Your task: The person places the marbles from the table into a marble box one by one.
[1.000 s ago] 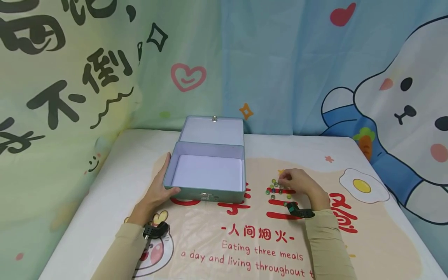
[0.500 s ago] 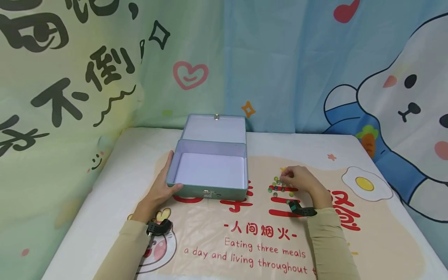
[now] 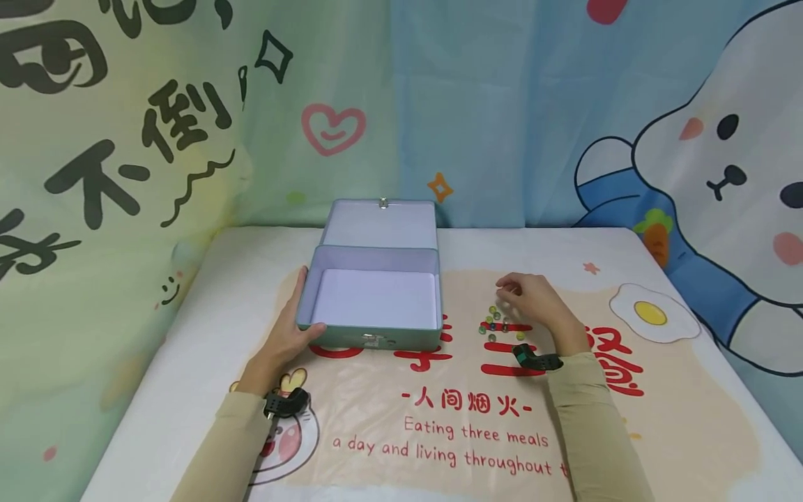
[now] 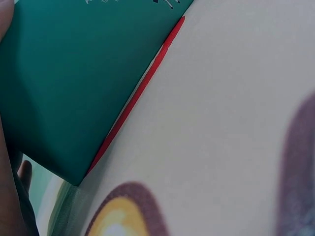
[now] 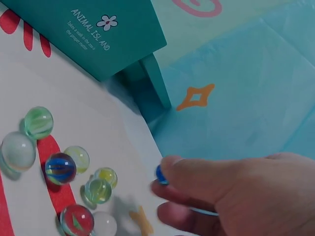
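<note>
A hinged metal tin [image 3: 376,338], green outside and pale inside, stands on the table with its lid folded back; its inside is bare. My left hand [image 3: 282,338] grips the near left corner, thumb on the front rim and fingers along the left side. Over to the right, my right hand [image 3: 536,300] is raised above the table and pinches a blue glass marble [image 5: 161,175] between thumb and index finger. Below it, several loose glass marbles [image 3: 492,326] lie in a cluster; among them are a blue-striped marble [image 5: 60,168] and a red-and-green marble [image 5: 77,220].
A printed cloth [image 3: 464,481] with red lettering and a fried-egg picture [image 3: 652,314] covers the table. A patterned curtain [image 3: 464,104] hangs behind the table and along its left side. The lid [image 3: 379,223] reaches towards the back edge.
My right hand has lifted from the marble cluster and moved slightly away from me, with the blue marble between its fingertips. My left hand and the tin stay in place; the head view shifts slightly.
</note>
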Available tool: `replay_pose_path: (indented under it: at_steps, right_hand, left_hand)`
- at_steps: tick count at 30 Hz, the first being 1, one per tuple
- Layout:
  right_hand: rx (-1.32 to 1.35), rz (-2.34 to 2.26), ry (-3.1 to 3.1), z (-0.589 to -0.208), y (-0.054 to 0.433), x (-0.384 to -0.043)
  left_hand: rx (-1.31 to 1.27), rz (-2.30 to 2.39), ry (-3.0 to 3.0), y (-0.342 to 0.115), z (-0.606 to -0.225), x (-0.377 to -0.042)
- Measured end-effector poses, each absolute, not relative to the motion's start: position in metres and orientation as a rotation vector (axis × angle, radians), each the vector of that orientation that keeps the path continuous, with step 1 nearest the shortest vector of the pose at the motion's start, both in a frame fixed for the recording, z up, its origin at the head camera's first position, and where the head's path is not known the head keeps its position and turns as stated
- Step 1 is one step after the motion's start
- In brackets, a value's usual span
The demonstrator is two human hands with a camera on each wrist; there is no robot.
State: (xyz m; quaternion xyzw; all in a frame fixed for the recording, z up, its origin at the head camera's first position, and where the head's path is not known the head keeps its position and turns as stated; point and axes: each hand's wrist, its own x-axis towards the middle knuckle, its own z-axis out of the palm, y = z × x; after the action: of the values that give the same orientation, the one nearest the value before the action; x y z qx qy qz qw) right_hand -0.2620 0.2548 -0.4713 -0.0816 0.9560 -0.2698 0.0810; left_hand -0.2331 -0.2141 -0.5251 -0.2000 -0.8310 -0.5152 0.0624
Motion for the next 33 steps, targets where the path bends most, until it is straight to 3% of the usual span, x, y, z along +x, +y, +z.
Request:
replay_pose_path:
  at_steps: [12, 19, 25, 33]
  right_hand:
    - [-0.322, -0.895, 2.945, -0.466, 0.241, -0.275]
    - [-0.384, -0.972, 3.025, -0.461, 0.234, -0.280]
    - [-0.399, -1.035, 3.056, -0.456, 0.228, -0.283]
    - [-0.462, -1.208, 3.114, -0.449, 0.216, -0.286]
  left_hand:
    - [-0.585, -1.617, -2.539, -0.200, -0.487, -0.212]
    - [-0.585, -1.631, -2.528, -0.201, -0.487, -0.212]
    - [-0.590, -1.620, -2.506, -0.212, -0.515, -0.225]
    - [-0.598, -1.663, -2.501, -0.201, -0.488, -0.212]
